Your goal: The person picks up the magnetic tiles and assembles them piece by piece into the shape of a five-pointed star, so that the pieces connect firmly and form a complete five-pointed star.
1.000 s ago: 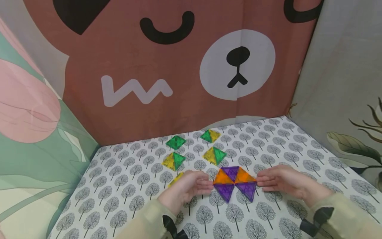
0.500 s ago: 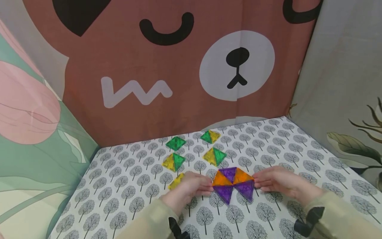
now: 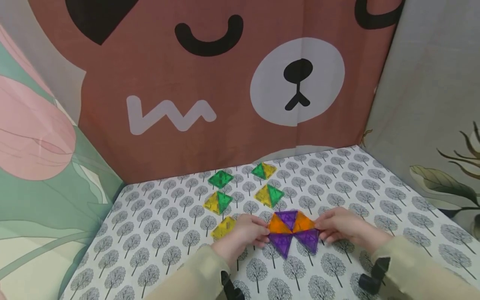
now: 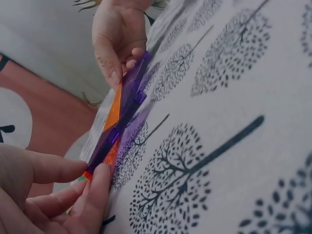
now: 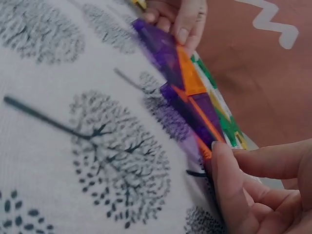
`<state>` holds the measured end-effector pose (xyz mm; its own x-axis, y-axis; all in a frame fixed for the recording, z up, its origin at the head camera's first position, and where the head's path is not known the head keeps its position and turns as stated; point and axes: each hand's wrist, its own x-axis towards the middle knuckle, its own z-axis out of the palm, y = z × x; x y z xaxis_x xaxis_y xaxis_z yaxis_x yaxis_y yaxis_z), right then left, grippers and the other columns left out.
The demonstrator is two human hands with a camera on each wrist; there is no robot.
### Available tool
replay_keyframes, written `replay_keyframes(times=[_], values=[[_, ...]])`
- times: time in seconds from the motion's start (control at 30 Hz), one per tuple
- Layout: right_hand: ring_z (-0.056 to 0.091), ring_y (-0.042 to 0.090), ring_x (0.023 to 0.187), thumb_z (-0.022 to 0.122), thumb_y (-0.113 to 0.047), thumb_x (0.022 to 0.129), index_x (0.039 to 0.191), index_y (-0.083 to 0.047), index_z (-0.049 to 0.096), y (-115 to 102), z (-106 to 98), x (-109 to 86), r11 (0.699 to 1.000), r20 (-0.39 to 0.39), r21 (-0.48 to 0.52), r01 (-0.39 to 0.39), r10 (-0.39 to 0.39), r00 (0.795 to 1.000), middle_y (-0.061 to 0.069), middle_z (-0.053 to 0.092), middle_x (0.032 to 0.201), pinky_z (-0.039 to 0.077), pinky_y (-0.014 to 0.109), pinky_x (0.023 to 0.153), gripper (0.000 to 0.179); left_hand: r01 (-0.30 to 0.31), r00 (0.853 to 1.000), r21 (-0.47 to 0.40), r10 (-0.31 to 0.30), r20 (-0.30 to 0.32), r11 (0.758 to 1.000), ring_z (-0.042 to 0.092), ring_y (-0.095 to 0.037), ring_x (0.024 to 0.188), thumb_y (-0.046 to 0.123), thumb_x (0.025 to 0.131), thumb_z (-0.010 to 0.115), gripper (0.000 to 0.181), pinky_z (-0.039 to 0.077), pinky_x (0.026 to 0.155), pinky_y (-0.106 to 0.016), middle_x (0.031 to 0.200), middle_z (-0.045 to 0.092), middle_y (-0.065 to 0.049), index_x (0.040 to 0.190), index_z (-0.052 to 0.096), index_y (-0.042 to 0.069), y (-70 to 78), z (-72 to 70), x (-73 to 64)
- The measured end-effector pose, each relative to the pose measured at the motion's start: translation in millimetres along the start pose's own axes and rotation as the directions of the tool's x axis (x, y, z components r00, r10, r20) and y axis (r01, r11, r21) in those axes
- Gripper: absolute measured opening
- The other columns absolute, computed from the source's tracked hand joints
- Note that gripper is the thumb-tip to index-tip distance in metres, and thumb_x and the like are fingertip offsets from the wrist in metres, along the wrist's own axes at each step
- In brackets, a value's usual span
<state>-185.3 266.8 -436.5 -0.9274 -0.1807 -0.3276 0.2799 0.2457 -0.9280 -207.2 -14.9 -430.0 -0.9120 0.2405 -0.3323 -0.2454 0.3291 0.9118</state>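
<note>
Translucent triangular magnetic tiles, purple and orange, join edge to edge in one fan-shaped piece (image 3: 303,223) with a gap at the near side. My left hand (image 3: 244,232) pinches its left corner between thumb and fingers. At the opposite corner, my right hand (image 3: 344,226) pinches an orange tile. In the left wrist view the purple and orange tiles (image 4: 129,87) are seen nearly edge-on, slightly tilted along their joints, with coloured light on the cloth beneath. The right wrist view shows the same tile piece (image 5: 192,75) stretched between both hands, its near edge appearing raised off the cloth.
Behind the hands lie a green diamond (image 3: 221,179) and several green-and-yellow diamonds, such as one (image 3: 269,196) near the middle. A yellow tile shape (image 3: 223,227) sits beside the left hand. The tree-print cloth (image 3: 157,258) meets a brown bear-print curtain (image 3: 232,146) at the back.
Earlier the straight fingers of both hands lay against the tile piece's sides. Now thumbs and fingers pinch its corners. The right hand has come slightly left.
</note>
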Motion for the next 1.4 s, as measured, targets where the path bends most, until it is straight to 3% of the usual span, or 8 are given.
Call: replay_keyframes(times=[0.4, 0.97, 1.23, 1.4], values=[[0.067, 0.025, 0.066, 0.067, -0.001, 0.089, 0.107, 0.012, 0.063, -3.4, 8.1, 0.3, 0.998, -0.117, -0.03, -0.057, 0.053, 0.992, 0.018, 0.067, 0.081, 0.06, 0.037, 0.062, 0.023, 0.003, 1.0, -0.002, -0.003, -0.01, 1.0, 0.067, -0.017, 0.058, -0.001, 0.092, 0.066, 0.007, 0.056, 0.052, -0.028, 0.075, 0.069, -0.012, 0.099, 0.068, -0.001, 2.3, 1.6, -2.4], [0.068, 0.023, 0.071, 0.059, 0.006, 0.092, 0.113, 0.017, 0.056, 0.9, 7.1, -3.9, 0.995, -0.067, 0.101, -0.023, 0.03, 0.997, 0.018, 0.066, 0.083, 0.06, 0.033, 0.068, 0.024, 0.009, 0.998, -0.156, -0.018, -0.059, 0.988, 0.069, -0.019, 0.065, -0.008, 0.088, 0.064, 0.014, 0.057, 0.055, -0.026, 0.08, 0.068, -0.016, 0.101, 0.067, -0.004, -4.0, 4.3, -3.1], [0.068, 0.021, 0.07, 0.062, 0.004, 0.091, 0.111, 0.015, 0.058, 1.1, 8.1, -5.5, 0.99, -0.05, 0.131, -0.051, 0.058, 0.997, 0.017, 0.067, 0.082, 0.06, 0.032, 0.068, 0.023, 0.028, 0.998, -0.175, -0.038, -0.05, 0.984, 0.069, -0.018, 0.063, -0.008, 0.089, 0.064, 0.013, 0.059, 0.058, -0.028, 0.078, 0.069, -0.017, 0.101, 0.068, -0.004, -3.6, 3.3, -6.0], [0.068, 0.02, 0.07, 0.062, 0.004, 0.091, 0.112, 0.015, 0.057, 1.7, 6.6, -6.8, 0.987, -0.006, 0.157, -0.035, 0.036, 0.999, 0.016, 0.067, 0.082, 0.06, 0.032, 0.069, 0.024, 0.026, 0.999, -0.191, -0.033, -0.031, 0.981, 0.068, -0.018, 0.062, -0.008, 0.09, 0.063, 0.013, 0.059, 0.059, -0.029, 0.079, 0.069, -0.018, 0.101, 0.068, -0.005, -5.2, 1.6, -7.4]])
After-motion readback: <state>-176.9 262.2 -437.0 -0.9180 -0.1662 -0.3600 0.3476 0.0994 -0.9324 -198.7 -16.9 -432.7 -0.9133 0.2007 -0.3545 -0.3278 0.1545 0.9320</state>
